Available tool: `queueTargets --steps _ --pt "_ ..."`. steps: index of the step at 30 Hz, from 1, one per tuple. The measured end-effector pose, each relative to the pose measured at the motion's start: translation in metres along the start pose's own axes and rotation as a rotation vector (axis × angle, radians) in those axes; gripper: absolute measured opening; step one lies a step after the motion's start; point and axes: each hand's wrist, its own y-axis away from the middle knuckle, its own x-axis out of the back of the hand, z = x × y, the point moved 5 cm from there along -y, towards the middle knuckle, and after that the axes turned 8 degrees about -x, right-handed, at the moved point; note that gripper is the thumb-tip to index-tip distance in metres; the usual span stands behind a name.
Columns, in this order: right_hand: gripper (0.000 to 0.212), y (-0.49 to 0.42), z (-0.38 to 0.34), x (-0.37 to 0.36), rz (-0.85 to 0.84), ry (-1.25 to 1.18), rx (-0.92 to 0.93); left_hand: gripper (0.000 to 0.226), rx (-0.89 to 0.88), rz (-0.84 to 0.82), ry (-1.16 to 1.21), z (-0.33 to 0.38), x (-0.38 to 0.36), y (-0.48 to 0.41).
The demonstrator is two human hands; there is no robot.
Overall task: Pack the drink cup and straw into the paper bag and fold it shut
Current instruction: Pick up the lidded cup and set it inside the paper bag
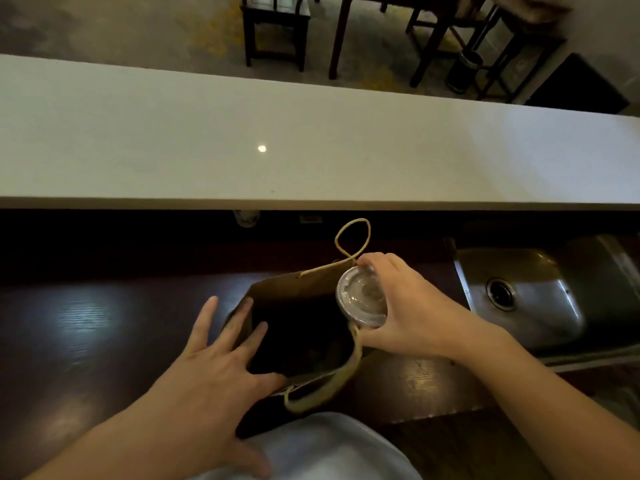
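Note:
A brown paper bag (pixel 294 289) with twine handles stands open on the dark counter, its inside in shadow. My right hand (pixel 412 313) grips a clear drink cup (pixel 362 296) with a domed plastic lid, held upright at the bag's right rim over the opening. My left hand (pixel 214 355) rests with fingers spread on the bag's left and near edge, fingertips reaching into the mouth. One handle loops up at the back, the other hangs over the front edge. No straw shows.
A steel sink (pixel 519 296) lies to the right of the bag. A raised white counter ledge (pixel 311 140) runs across behind. Dark chairs and table legs stand on the floor beyond. A light garment shows at the bottom.

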Motion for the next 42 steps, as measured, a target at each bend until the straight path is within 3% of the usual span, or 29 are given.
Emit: queueTargets --steps 3,8,17,21,28,33,42 --pt "0.089 0.001 0.001 0.000 -0.047 0.062 0.010 0.055 0.051 -0.063 -0.022 -0.012 -0.004 -0.002" --pt "0.089 0.002 -0.004 -0.003 -0.151 0.269 0.036 0.023 0.010 0.097 -0.067 -0.015 -0.001 -0.016" --pt "0.101 -0.015 -0.035 -0.049 -0.287 0.774 0.116 0.030 -0.017 0.065 -0.042 -0.017 -0.005 -0.028" --pt "0.087 -0.041 -0.033 -0.093 -0.373 0.935 0.032 0.029 -0.011 0.060 -0.018 -0.016 -0.003 -0.028" --pt "0.082 -0.073 -0.016 -0.142 -0.565 0.993 -0.093 0.026 0.014 0.076 0.023 -0.021 -0.003 -0.024" --pt "0.074 -0.079 0.002 -0.167 -0.596 1.102 0.006 0.026 -0.004 0.066 0.000 -0.014 -0.003 -0.027" --pt "0.086 -0.090 0.013 -0.184 -0.630 1.128 -0.024 0.022 0.032 0.095 -0.010 -0.018 -0.006 -0.027"
